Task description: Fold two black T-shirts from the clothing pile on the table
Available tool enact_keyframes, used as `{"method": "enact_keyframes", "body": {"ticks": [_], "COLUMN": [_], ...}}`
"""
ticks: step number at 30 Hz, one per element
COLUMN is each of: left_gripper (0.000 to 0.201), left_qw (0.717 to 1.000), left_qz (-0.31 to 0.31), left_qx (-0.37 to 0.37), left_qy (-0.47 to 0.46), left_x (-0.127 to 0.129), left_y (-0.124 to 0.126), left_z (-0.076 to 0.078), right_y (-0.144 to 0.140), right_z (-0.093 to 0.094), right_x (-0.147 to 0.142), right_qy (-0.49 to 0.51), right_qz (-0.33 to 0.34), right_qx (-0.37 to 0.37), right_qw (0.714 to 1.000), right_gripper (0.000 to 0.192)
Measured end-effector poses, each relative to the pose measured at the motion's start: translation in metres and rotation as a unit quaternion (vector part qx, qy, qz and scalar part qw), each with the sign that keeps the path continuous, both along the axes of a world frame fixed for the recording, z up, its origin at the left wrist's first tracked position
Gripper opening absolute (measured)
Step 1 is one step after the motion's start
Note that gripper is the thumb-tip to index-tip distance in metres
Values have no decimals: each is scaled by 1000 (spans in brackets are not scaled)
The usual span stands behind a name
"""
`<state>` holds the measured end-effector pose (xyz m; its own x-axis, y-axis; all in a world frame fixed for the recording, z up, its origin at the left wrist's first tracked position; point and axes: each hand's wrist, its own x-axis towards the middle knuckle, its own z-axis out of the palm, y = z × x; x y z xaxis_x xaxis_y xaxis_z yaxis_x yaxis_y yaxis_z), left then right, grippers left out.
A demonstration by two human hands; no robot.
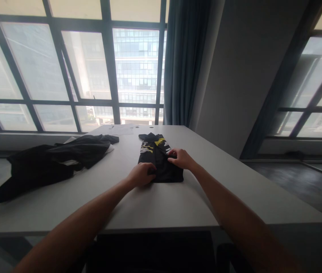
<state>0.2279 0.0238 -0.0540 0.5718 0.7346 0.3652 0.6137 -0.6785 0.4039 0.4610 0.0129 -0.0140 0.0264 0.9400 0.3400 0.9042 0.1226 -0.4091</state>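
A black shirt [165, 170] with yellow and white patterned patches lies folded into a narrow strip on the white table, its collar at the far end. At its near left edge, my left hand [143, 174] has curled fingers closed on the cloth. My right hand [181, 158] is on the right side, higher up, with thumb and fingers pinched on the fabric. Some fingertips of both hands are hard to make out against the dark cloth.
A dark garment [55, 161] lies crumpled along the left of the table [223, 182]. Papers [121, 130] lie at the far end. Beyond stand windows and a blue curtain [182, 64]. A dark chair [155, 252] is below the near table edge.
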Motion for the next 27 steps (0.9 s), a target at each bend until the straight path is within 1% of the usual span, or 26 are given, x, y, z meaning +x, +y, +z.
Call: {"method": "enact_keyframes", "body": {"ticks": [3, 4, 6, 8, 9, 11, 14, 15, 16, 18, 19, 20, 21, 23, 24, 25, 26, 27], "left_gripper": [27, 28, 28, 29, 30, 30, 30, 29, 29, 29, 30, 32, 35, 44, 51, 59, 69, 79], "left_qw": [1000, 999, 999, 999, 999, 999, 999, 998, 998, 998, 997, 996, 995, 992, 990, 989, 988, 987], "left_qz": [-28, -32, -37, -40, -42, -44, -48, -51, -54, -61, -68, -79, -92, -118, -126, -127, -122, -114], "left_qx": [4, 5, 6, 4, 2, -6, -16, -18, -19, -25, -27, -24, -18, 4, 13, 17, 14, 3], "left_qy": [11, 12, 14, 17, 19, 21, 17, 15, 14, 20, 24, 28, 31, 43, 55, 72, 92, 115], "left_x": [-1, -2, -4, -5, -6, -8, -9, -10, -10, -11, -11, -12, -14, -17, -20, -23, -25, -28], "left_y": [1, 1, 3, 4, 4, 4, 4, 4, 3, 3, 4, 4, 5, 7, 9, 10, 12, 13], "left_z": [-2, -2, -1, 0, 0, 0, 1, 1, 1, 0, 1, 1, 2, 4, 5, 6, 7, 7], "right_y": [-5, -7, -9, -10, -10, -9, -8, -8, -8, -8, -7, -7, -6, -2, 1, 3, 6, 8], "right_z": [-1, -2, -5, -8, -9, -11, -11, -11, -12, -12, -12, -13, -14, -16, -19, -22, -25, -29], "right_x": [-8, -11, -16, -20, -22, -24, -24, -24, -23, -20, -19, -18, -17, -16, -16, -16, -16, -15], "right_qy": [-23, -36, -65, -75, -67, -29, 30, 36, 32, 4, -8, -14, -15, -17, -28, -48, -72, -98], "right_qz": [3, 9, 47, 109, 139, 177, 178, 179, 189, 227, 239, 235, 216, 147, 118, 99, 90, 87], "right_qx": [50, 56, 29, -25, -44, -41, 7, 5, -15, -87, -112, -114, -91, -2, 33, 50, 41, 7], "right_qw": [998, 998, 996, 991, 987, 983, 983, 983, 981, 970, 965, 965, 972, 989, 992, 993, 992, 991], "right_gripper": [26, 26, 28, 29, 29, 28, 25, 25, 25, 24, 24, 25, 27, 32, 35, 39, 45, 52]}}
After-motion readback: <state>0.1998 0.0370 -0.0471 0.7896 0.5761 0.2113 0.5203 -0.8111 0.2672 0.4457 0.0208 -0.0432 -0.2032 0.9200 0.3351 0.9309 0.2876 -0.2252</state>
